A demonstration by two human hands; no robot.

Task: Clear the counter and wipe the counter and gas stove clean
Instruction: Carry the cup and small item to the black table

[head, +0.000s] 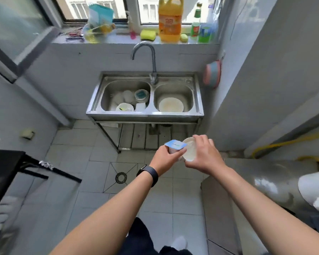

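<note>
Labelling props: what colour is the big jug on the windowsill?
Jug is yellow, orange label; head view.

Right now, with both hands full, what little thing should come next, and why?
Probably a step forward to the sink, to set the white cup down in it. The left hand holds a blue-lidded tub, the right hand holds the white cup, both above the floor short of the sink, where other dishes already lie.

Dishes (pixel 129 100) in sink (pixel 145 115) — plate (pixel 171 104) rightward
</note>
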